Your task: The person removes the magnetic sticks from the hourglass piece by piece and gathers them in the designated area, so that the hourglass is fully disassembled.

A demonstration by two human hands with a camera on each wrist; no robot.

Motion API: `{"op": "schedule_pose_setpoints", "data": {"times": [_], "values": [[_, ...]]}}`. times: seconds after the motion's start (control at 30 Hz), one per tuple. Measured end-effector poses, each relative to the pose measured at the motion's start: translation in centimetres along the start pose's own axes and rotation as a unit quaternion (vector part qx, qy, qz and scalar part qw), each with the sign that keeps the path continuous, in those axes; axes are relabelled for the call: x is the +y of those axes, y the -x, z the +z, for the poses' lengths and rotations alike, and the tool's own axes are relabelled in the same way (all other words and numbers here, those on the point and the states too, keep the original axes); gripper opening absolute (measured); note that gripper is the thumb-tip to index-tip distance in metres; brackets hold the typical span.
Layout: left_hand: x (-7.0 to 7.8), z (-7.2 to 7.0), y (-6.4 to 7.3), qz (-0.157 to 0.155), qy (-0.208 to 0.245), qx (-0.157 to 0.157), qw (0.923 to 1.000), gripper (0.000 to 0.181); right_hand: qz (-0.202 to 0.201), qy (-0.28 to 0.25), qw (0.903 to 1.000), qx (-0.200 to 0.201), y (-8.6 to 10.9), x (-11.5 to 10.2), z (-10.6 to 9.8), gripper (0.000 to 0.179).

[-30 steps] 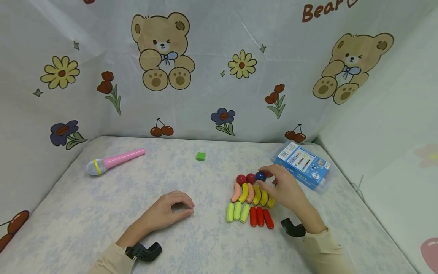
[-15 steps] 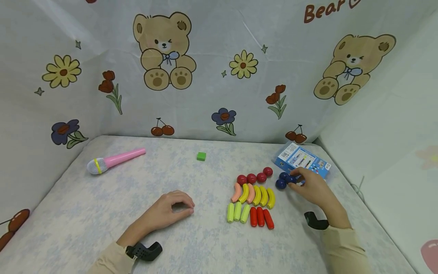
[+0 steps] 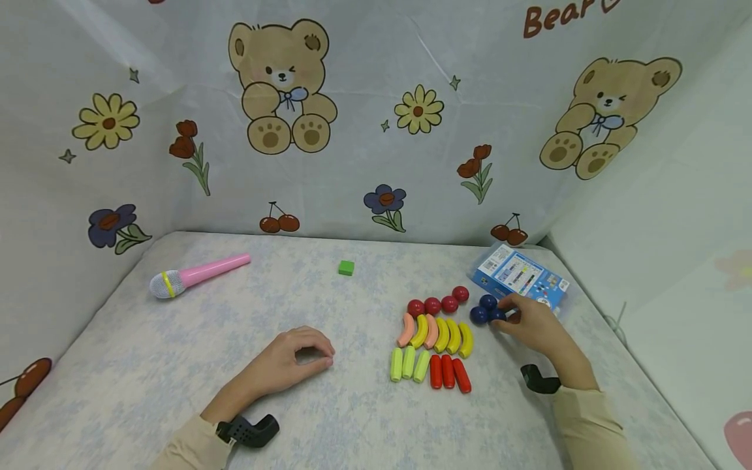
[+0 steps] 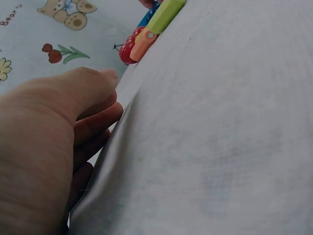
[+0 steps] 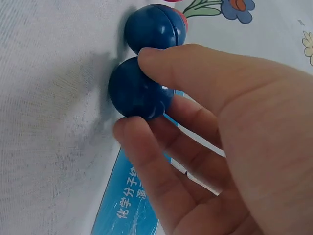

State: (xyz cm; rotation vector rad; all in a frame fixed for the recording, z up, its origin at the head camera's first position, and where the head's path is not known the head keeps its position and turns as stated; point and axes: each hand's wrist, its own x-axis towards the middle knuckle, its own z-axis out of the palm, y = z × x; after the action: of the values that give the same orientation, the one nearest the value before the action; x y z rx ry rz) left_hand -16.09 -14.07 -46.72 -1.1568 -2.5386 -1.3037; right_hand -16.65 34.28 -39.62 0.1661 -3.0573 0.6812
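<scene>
My right hand [image 3: 531, 323] pinches a dark blue ball [image 5: 137, 90] between thumb and fingers, low at the table. Right beside it are two more blue balls [image 3: 479, 316], forming a tight cluster. To their left runs a row of several dark red balls [image 3: 432, 305]. Below that row lie curved pieces, some yellow [image 3: 454, 336] and some peach [image 3: 405, 329]. Nearest the front are pale green sticks [image 3: 407, 363] and red sticks [image 3: 448, 372]. My left hand [image 3: 294, 361] rests on the table with loosely bent fingers, holding nothing.
A blue printed box [image 3: 519, 274] in clear plastic lies just behind my right hand. A small green block [image 3: 346, 267] sits at the back middle. The pink toy microphone [image 3: 200, 276] lies at the back left. A bear-print cloth hangs behind the table.
My right hand has moved right, from the red row to beside the box, with a blue ball. Lately that ball has shifted slightly towards the front. The left hand stays still.
</scene>
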Motion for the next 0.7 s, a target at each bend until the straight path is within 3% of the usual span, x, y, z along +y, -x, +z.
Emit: {"op": "schedule_pose_setpoints", "data": {"times": [0.7], "values": [[-0.27, -0.01, -0.01, 0.007, 0.003, -0.001, 1.0, 0.007, 0.005, 0.001, 1.0, -0.004, 0.18, -0.19, -0.17, 0.046]]}}
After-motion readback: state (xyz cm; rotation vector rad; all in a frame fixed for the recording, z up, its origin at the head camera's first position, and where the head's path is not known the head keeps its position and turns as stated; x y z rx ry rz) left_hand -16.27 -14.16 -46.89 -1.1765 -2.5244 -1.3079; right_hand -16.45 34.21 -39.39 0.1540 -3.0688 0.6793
